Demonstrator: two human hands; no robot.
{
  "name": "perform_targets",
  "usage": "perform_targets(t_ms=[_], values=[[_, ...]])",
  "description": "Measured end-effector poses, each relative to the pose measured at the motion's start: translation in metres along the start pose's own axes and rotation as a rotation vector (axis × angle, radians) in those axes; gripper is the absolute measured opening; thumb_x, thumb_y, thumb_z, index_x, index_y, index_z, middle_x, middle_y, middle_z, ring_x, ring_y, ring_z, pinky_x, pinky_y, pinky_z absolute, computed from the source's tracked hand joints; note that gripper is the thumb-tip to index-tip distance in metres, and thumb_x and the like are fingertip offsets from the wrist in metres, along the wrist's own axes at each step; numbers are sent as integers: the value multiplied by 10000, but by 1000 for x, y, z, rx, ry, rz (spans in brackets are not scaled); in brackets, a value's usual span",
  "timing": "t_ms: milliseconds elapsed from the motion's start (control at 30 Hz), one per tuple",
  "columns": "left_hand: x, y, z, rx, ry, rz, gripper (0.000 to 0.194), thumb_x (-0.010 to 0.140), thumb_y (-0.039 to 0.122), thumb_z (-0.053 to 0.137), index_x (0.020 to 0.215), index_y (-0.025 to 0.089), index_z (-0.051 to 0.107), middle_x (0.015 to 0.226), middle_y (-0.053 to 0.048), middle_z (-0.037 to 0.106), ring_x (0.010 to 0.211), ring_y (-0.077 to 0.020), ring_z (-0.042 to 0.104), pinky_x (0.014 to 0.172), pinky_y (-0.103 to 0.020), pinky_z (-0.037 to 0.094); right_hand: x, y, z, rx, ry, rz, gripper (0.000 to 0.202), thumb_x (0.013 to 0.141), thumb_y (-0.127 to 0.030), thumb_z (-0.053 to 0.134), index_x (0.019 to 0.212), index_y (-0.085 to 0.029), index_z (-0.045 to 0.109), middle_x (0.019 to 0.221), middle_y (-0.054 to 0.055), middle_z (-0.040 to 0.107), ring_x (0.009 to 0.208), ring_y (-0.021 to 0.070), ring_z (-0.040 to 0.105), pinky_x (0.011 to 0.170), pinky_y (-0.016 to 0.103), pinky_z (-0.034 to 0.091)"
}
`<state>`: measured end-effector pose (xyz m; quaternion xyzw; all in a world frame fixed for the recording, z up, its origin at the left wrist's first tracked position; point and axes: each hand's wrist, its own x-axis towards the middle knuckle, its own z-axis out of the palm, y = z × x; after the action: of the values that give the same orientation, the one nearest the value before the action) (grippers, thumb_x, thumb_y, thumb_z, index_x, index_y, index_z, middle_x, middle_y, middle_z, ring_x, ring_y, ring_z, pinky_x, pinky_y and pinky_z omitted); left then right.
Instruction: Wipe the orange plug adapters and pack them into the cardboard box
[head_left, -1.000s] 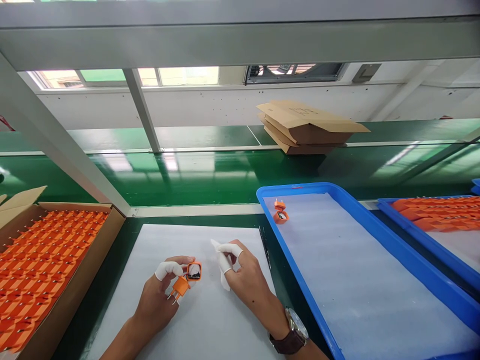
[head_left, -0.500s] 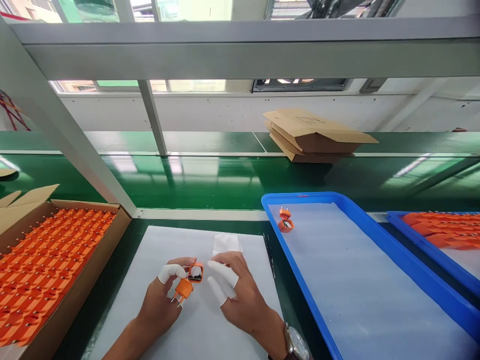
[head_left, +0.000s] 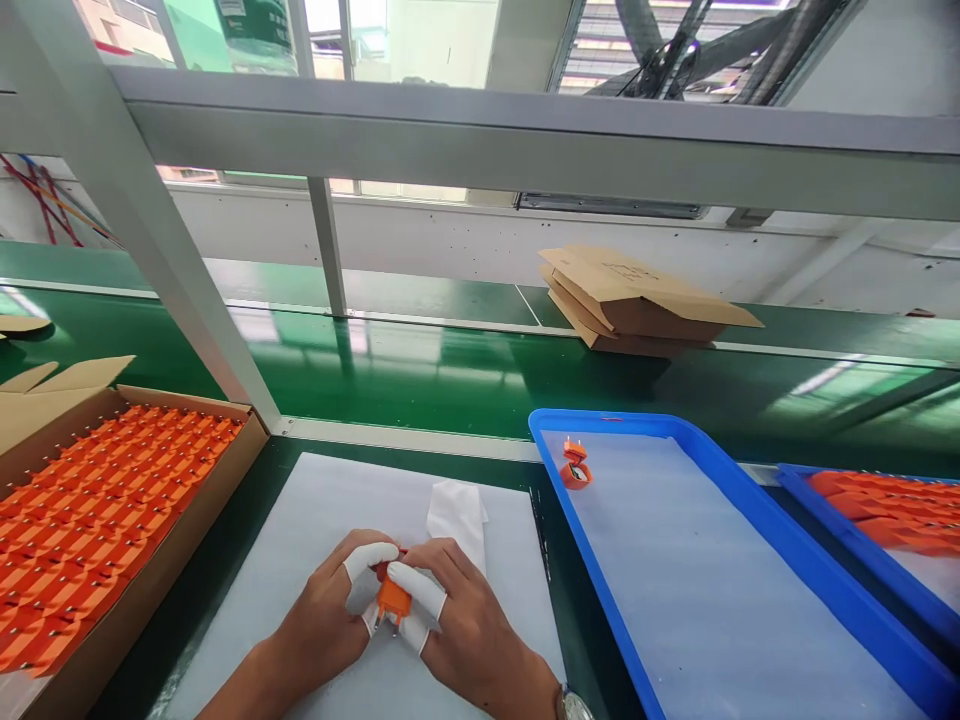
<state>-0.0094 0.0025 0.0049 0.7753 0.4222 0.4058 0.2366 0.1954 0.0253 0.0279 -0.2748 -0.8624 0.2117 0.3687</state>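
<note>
An orange two-pin plug adapter [head_left: 394, 599] is held between both hands above the white sheet [head_left: 315, 520], its metal pins pointing down toward me. My left hand [head_left: 328, 605] grips it from the left, with white finger cots on its fingers. From the right, my right hand [head_left: 469, 620] pinches it too, also wearing finger cots. The adapter's other half is mostly hidden behind the fingers. A white cloth or tissue [head_left: 459, 517] lies on the sheet just beyond my right hand. Another opened orange adapter [head_left: 576, 465] rests in the blue tray's far left corner.
On the left, a cardboard box [head_left: 247, 440] holds rows of orange adapters. The blue tray [head_left: 600, 570] stands to the right, with a second blue tray [head_left: 862, 555] of orange pieces beyond it. Folded cardboard [head_left: 637, 300] lies at the back. A slanted metal post [head_left: 180, 270] rises at left.
My right hand has moved left onto the adapter, so both hands now hold it. The adapter has turned, pins downward. The camera view has shifted and tilted slightly.
</note>
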Motion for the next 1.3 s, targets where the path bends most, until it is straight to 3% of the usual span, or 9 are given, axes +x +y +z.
perform_targets(t_ms=[100, 200, 300, 433, 767, 1067, 1200, 1300], values=[[0, 2, -1, -21, -16, -46, 517, 856, 37, 565, 1314, 262, 478, 1166, -73, 625, 1037, -204, 640, 902, -361, 585, -1, 2, 0, 18, -17, 57, 435, 907, -109, 613, 1314, -234, 526, 1166, 109, 651, 1036, 270, 576, 865, 451, 571], [0, 6, -5, -51, -74, -186, 484, 875, 83, 574, 1307, 279, 480, 1142, -50, 637, 953, -179, 638, 871, -363, 580, -1, 5, -4, 104, -23, 179, 361, 923, -169, 629, 1270, -254, 581, 1142, 87, 639, 1020, 248, 585, 849, 423, 569], [1, 7, -10, -100, -126, -309, 480, 885, 108, 578, 1316, 294, 477, 1181, -35, 649, 989, -170, 644, 914, -363, 569, -1, 8, -9, 216, -74, 313, 351, 936, -182, 612, 1274, -275, 598, 1162, 59, 633, 1037, 217, 600, 892, 385, 561], [3, 7, -14, -143, -146, -346, 508, 888, 116, 579, 1347, 303, 469, 1227, -32, 650, 1021, -166, 648, 957, -362, 549, -2, 10, -11, 314, -118, 409, 309, 944, -169, 592, 1221, -302, 630, 1113, 14, 652, 979, 176, 617, 869, 327, 546], [3, 9, -16, -120, -220, -320, 515, 879, 102, 578, 1336, 316, 478, 1193, -12, 626, 1001, -167, 610, 931, -341, 526, -1, 10, -7, 298, -185, 415, 274, 922, -124, 570, 1143, -261, 655, 1042, 20, 641, 897, 171, 599, 813, 316, 518], [2, 3, -18, -133, -288, -306, 429, 905, 161, 625, 1293, 303, 510, 1167, -15, 620, 1000, -180, 608, 916, -349, 519, -1, 12, -11, 296, -257, 347, 363, 926, -108, 544, 1235, -284, 617, 1127, 18, 645, 938, 171, 602, 860, 316, 526], [2, -1, -18, -94, -300, -257, 375, 921, 206, 648, 1271, 309, 560, 1048, -5, 622, 929, -177, 575, 831, -324, 515, -1, 12, -11, 282, -263, 335, 350, 924, -117, 561, 1230, -277, 621, 1130, 20, 652, 959, 173, 609, 860, 311, 529], [3, -4, -19, -101, -329, -305, 346, 927, 235, 650, 1259, 303, 581, 1011, -1, 621, 814, -153, 550, 746, -298, 503, -1, 12, -12, 258, -273, 328, 326, 935, -129, 562, 1223, -270, 623, 1125, 24, 658, 961, 175, 616, 857, 312, 535]])
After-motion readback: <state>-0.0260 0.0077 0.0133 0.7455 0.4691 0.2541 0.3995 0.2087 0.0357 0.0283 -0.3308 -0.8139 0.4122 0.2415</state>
